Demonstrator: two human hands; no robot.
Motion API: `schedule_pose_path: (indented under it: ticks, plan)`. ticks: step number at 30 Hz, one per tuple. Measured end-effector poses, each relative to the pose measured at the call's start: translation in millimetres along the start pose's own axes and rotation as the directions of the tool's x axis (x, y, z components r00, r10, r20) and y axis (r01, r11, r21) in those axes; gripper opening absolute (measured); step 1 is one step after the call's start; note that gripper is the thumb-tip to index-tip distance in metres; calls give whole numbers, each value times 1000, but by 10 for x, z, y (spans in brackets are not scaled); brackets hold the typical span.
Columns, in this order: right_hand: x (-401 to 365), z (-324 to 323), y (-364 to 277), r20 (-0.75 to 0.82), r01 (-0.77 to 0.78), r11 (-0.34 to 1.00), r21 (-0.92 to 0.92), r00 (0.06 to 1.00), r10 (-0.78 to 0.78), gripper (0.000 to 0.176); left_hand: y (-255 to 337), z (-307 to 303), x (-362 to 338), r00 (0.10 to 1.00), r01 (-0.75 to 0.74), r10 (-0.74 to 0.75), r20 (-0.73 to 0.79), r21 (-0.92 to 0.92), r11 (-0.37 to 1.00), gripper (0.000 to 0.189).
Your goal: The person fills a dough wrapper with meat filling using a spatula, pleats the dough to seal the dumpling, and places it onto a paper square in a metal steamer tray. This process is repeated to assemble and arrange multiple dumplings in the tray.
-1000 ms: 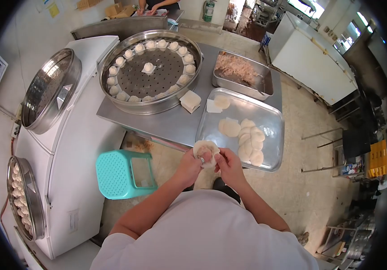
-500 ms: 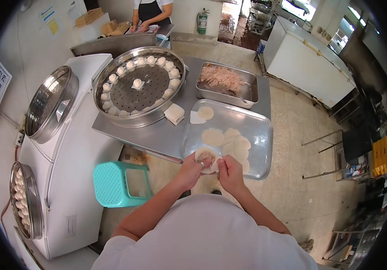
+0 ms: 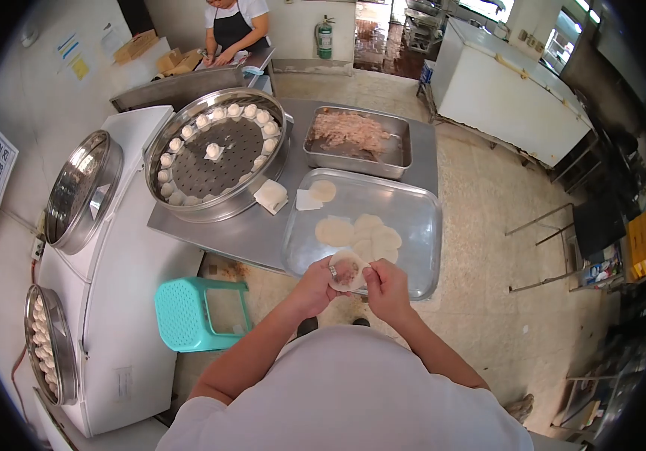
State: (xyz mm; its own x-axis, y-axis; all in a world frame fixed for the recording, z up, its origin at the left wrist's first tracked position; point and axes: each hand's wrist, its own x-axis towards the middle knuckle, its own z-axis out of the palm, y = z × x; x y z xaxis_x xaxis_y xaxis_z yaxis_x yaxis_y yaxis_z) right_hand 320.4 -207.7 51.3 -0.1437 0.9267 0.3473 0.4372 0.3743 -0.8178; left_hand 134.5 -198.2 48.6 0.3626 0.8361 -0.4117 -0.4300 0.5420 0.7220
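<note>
A round dough wrapper [image 3: 348, 275] with pink meat filling on it rests in my left hand [image 3: 313, 291]. The fingers of that hand curl beneath and around its left side, and a ring-like metallic glint shows there. My right hand [image 3: 388, 292] pinches the wrapper's right edge between thumb and fingers. Just beyond both hands lies a metal tray [image 3: 422, 218] with several flat wrappers [image 3: 372, 234] overlapping on it. Another wrapper [image 3: 324, 191] lies near the tray's far left, beside a white paper square [image 3: 307, 201].
Filled buns line a round steamer [image 3: 210, 177], with a paper stack [image 3: 271, 196] beside it. A deep pan holds ground meat [image 3: 349, 129]. A turquoise stool [image 3: 182, 314] stands below the table. Two more steamers are at left; a person [image 3: 236, 34] works at the back.
The view has shifted slightly, so the table items sit a little further left. The wrapper now appears rounder and more face-up, and both hands keep hold of it.
</note>
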Motion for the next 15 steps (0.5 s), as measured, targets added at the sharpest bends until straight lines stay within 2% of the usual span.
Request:
schedule_pose_path:
  ticks: [1, 3, 4, 6, 8, 10, 15]
  plan:
    - [-19, 3, 26, 0, 2, 1000, 4, 1000, -2, 8, 22, 56, 12, 999, 25, -26, -33, -28, 999, 20]
    - [-93, 19, 132, -25, 7, 999, 43, 1000, -6, 6, -86, -32, 69, 999, -31, 35, -35, 104, 994, 16]
    - [-137, 34, 197, -63, 13, 998, 67, 998, -9, 6, -146, -46, 146, 998, -56, 56, 10, 174, 983, 14]
    - [-192, -61, 208, -33, -12, 998, 69, 999, 15, 4, -126, 71, 142, 999, -30, 36, -24, 233, 972, 11]
    - [-251, -100, 181, -101, -80, 994, 78, 991, 88, 5, -177, 157, 185, 999, -26, 18, 45, 185, 982, 15]
    - [-321, -177, 167, -149, -85, 996, 19, 985, 87, 6, -154, 439, 155, 998, 30, -37, 53, 125, 992, 21]
    - [-593, -378, 39, -269, -213, 976, -42, 943, 195, 7, -400, 410, 488, 978, 94, -115, 171, 126, 988, 26]
